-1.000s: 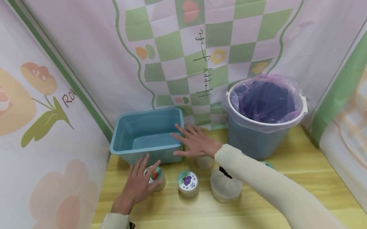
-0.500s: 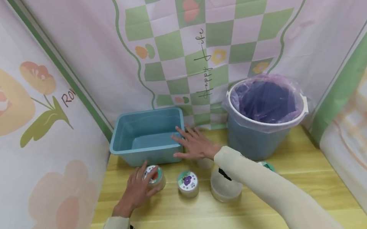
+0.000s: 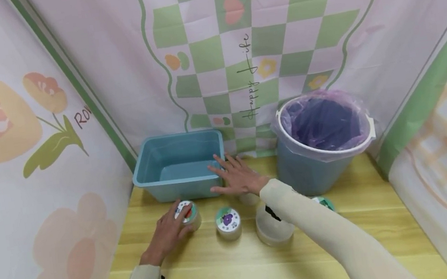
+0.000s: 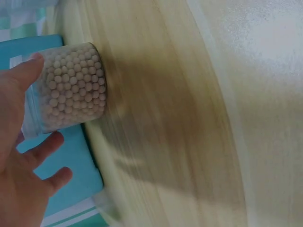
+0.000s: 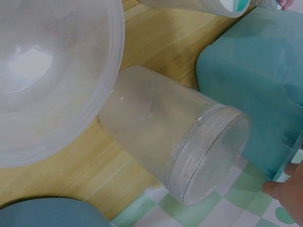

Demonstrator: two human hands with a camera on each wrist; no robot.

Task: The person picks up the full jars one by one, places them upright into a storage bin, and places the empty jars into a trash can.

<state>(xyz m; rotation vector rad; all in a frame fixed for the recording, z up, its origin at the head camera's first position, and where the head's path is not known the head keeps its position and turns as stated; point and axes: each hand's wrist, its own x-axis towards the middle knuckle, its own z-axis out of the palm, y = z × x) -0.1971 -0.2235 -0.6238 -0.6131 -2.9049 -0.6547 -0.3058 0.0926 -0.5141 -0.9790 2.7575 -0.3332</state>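
My left hand (image 3: 166, 235) grips a clear jar of small pale round beads (image 4: 73, 85), a finger across its strawberry-pictured lid (image 3: 188, 214). This jar stands in front of the blue plastic tub (image 3: 178, 181). My right hand (image 3: 237, 175) is spread at the tub's right side, fingertips at its rim. Below that hand stands a clear, lidless jar (image 5: 151, 118), mostly covered in the head view. Between the hands, nearer me, is a jar with a grape-pictured lid (image 3: 228, 221). A translucent round bowl (image 3: 271, 232) sits partly under my right sleeve.
A blue bin (image 3: 308, 173) lined with a purple plastic bag stands at the back right. Beyond my right forearm a green-edged round lid (image 3: 327, 203) lies partly hidden. Printed cloth (image 3: 236, 76) hangs behind the wooden table (image 3: 233, 275) and along both sides.
My left hand has lowered and drawn back slightly, its spread fingers closing round the bead jar. The right hand stays almost still beside the tub; more of the green-edged lid shows.
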